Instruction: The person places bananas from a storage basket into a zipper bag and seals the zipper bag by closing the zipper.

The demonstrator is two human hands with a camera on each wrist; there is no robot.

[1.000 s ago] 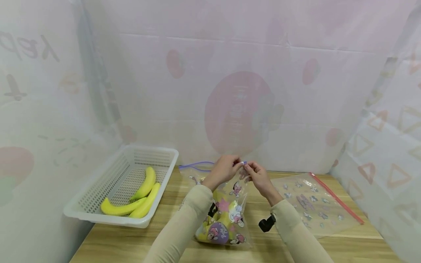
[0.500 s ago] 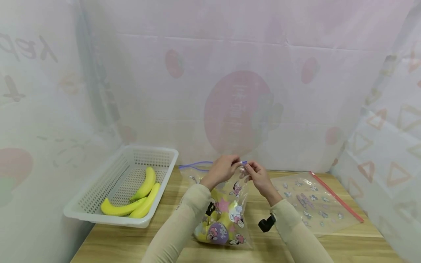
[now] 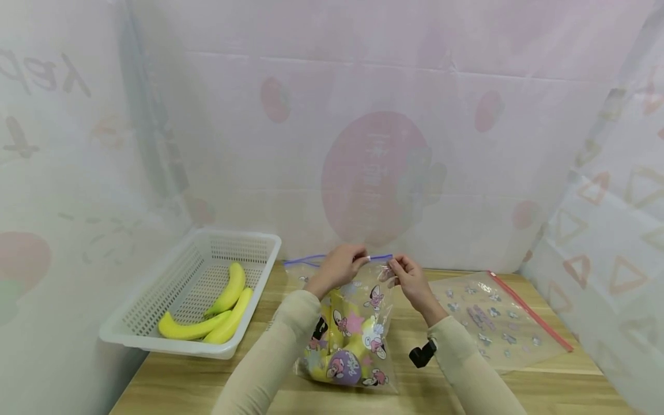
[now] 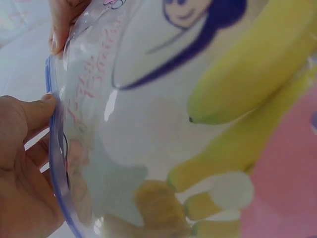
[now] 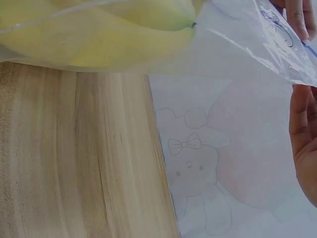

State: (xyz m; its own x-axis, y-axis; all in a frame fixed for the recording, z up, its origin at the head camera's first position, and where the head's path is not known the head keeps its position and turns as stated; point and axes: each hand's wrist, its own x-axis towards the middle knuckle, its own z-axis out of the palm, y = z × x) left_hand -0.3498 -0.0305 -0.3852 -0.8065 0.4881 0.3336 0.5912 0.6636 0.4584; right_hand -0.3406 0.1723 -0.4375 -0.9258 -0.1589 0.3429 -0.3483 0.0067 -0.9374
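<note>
A clear zip bag (image 3: pixel 363 346) printed with cartoon figures stands on the table, several bananas (image 4: pixel 247 74) inside it. Along its top runs a blue zip strip (image 3: pixel 381 257). My left hand (image 3: pixel 339 268) pinches the strip at the white slider (image 3: pixel 367 258), near the middle of the bag's mouth. With thumb and fingers, my right hand (image 3: pixel 411 278) pinches the bag's top right corner. Left of the left hand, the strip's two edges stand apart. Both hands and the bag's edge also show in the left wrist view.
A white plastic basket (image 3: pixel 124 340) with bananas (image 3: pixel 228 294) stands at the left. On the right lies a flat clear zip bag (image 3: pixel 493 328) with a red strip (image 3: pixel 531 311). Printed cloth walls (image 3: pixel 249 144) enclose the wooden table (image 3: pixel 171 386) at the back and sides.
My left hand has slid leftward along the blue strip with the slider, so more strip shows between the hands. My right hand keeps its pinch at the corner, nearly still.
</note>
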